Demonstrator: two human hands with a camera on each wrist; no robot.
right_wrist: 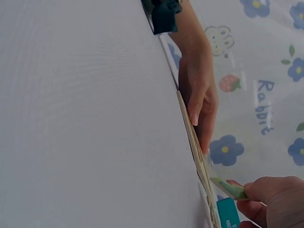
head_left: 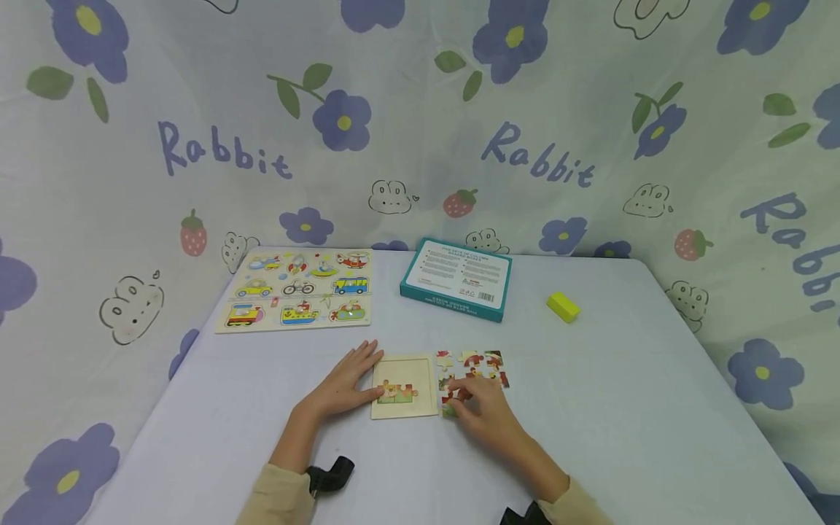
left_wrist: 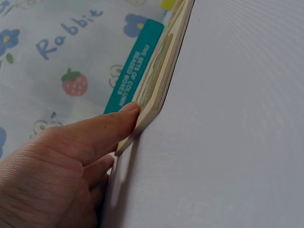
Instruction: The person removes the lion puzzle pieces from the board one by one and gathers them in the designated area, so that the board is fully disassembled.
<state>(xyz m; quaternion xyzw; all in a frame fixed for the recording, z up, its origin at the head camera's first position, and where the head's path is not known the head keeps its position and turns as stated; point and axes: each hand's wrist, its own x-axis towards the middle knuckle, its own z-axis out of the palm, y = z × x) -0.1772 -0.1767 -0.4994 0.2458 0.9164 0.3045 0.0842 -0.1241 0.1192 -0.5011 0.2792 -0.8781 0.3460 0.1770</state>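
Observation:
A square wooden puzzle tray (head_left: 405,366) lies before me, several joined jigsaw pieces (head_left: 397,394) in its lower left part. My left hand (head_left: 346,379) rests at the tray's left side, fingers extended and thumb on the frame. In the left wrist view, the thumb (left_wrist: 102,128) touches the tray's edge (left_wrist: 154,104). Over the loose pieces (head_left: 474,359) at the tray's right is my right hand (head_left: 488,414). Between thumb and finger it pinches a green puzzle piece (right_wrist: 229,187), seen from the side in the right wrist view. Its fingers hide some loose pieces in the head view.
A vehicle-picture puzzle board (head_left: 311,299) lies at the back left. Behind the tray is a teal box (head_left: 456,281) with a white label. A yellow block (head_left: 563,307) sits at the back right. Patterned cloth (head_left: 407,168) hangs behind the white table (head_left: 623,423).

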